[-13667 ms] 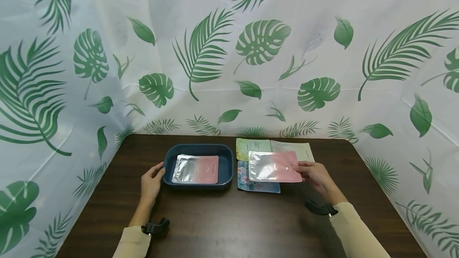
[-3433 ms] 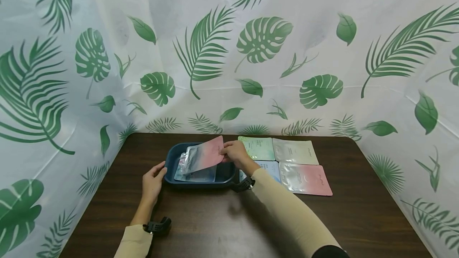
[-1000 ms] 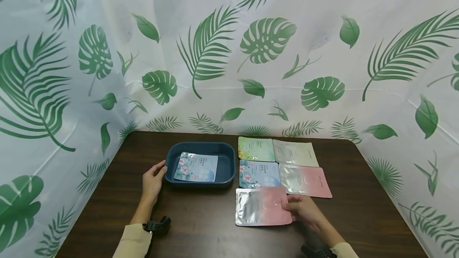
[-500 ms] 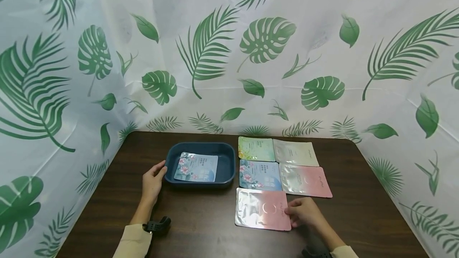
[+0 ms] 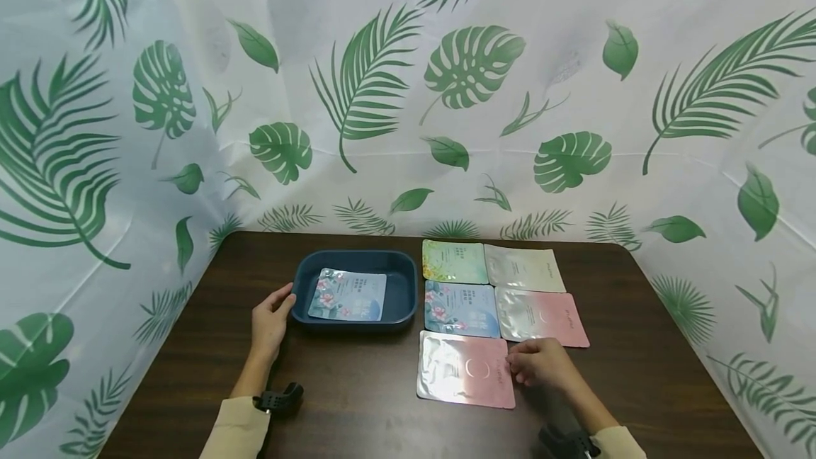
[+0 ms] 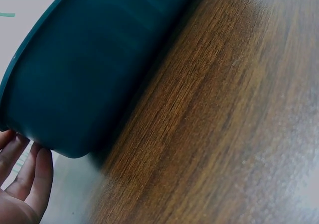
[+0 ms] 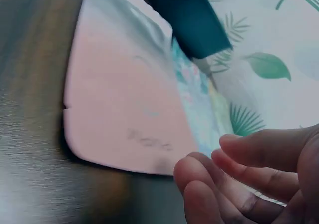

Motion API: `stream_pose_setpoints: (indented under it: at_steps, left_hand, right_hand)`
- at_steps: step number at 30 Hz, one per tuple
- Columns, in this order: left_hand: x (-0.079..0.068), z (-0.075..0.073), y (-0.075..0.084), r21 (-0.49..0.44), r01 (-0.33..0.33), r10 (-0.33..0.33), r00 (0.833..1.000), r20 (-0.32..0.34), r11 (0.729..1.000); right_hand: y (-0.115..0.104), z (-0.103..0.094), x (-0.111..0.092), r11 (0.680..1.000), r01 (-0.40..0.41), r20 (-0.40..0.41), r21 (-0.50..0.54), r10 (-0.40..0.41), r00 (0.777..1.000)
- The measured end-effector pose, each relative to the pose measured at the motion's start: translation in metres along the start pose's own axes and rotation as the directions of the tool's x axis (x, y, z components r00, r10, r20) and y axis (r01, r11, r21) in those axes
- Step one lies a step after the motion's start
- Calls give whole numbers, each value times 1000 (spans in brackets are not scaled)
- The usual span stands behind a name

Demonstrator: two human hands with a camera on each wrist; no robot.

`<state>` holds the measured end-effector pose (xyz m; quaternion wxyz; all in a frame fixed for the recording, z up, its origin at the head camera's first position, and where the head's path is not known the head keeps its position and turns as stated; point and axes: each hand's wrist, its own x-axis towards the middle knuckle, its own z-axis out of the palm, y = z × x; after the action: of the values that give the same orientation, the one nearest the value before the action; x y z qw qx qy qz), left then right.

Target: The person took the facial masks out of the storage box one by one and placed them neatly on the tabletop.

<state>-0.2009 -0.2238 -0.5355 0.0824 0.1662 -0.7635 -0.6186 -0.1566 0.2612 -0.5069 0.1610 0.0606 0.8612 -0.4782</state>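
Note:
My left hand (image 5: 269,326) touches the left end of a dark blue tray (image 5: 408,317). In the left wrist view its fingertips (image 6: 44,159) rest against the tray's outer wall. One blue floral sheet mask packet (image 5: 349,296) lies inside. A silver-and-pink sheet mask packet (image 5: 464,370) lies flat on the table, nearest the viewer. At its right edge is my right hand (image 5: 545,367), fingers loosely bent. In the right wrist view, thumb and fingertips stand apart beside the packet's corner, with nothing between them.
Beyond the near packet lie a blue floral packet (image 5: 462,309), another silver-and-pink one (image 5: 551,319), a green-yellow one (image 5: 453,261) and a pale cream one (image 5: 529,269). They sit edge to edge, right of the tray on the dark wooden table (image 5: 357,402). A leaf-print cloth (image 5: 382,91) hangs behind.
A silver-and-pink packet came out of the tray, uncovering the blue floral one. My right hand set it below the others and let go. My left hand stayed at the tray.

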Motion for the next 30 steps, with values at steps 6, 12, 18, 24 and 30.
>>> stream_pose_setpoints:
  at_steps: [6,12,18,24,30]
  left_hand:
    - [0,2,1,5,6,-6,1000,0,1000]
    - [-1,2,0,10,2,-2,1000,1,1000]
    - [-2,1,-1,4,-9,9,1000,2,1000]
    - [-1,1,-3,2,-23,23,1000,6,1000]
    - [1,2,-4,21,-30,30,1000,-4,999]
  right_hand:
    - [-23,-6,9,998,51,-34,44,-50,998]
    - [-46,-11,23,991,101,-6,83,-101,995]
    - [-68,-12,36,984,135,31,118,-139,990]
    - [-89,-7,44,974,174,58,144,-184,981]
    - [-106,3,55,964,199,83,174,-216,973]
